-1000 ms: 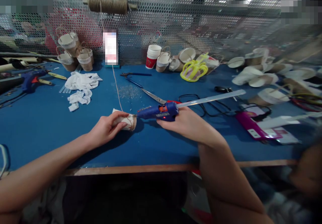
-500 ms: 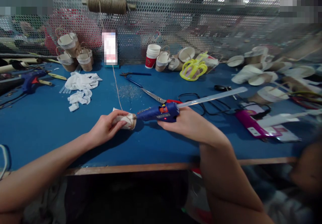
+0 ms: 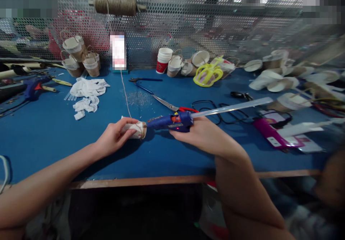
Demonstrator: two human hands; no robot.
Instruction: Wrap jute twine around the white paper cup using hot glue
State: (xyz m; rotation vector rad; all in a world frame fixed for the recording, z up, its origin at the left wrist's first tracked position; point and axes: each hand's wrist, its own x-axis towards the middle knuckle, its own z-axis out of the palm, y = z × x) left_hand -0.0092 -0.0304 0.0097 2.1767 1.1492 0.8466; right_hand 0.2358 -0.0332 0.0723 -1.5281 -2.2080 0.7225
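My left hand [image 3: 116, 136] is closed around a white paper cup [image 3: 139, 131] lying on its side, its twine-wrapped end turned to the right. A strand of twine [image 3: 124, 94] runs from the cup up towards the spool [image 3: 115, 5] at the back. My right hand [image 3: 201, 134] grips a blue glue gun [image 3: 172, 121], with a long clear glue stick [image 3: 234, 106] jutting from its rear. The gun's nozzle points left, at or very close to the cup's twine-wrapped end; whether it touches I cannot tell. A small red light glows on the gun.
Behind the gun lie red-handled scissors [image 3: 168, 104] and blue-handled pliers [image 3: 145, 83]. White cloth [image 3: 87, 87] and finished twine cups [image 3: 72, 53] are at left. Stacked paper cups [image 3: 164, 60] and a yellow basket [image 3: 207, 75] stand at the back; a purple power strip [image 3: 275, 135] is at right.
Both hands keep their hold on the cup and the glue gun. The glue stick's rear end has shifted slightly to the right; the nozzle stays by the cup's end.
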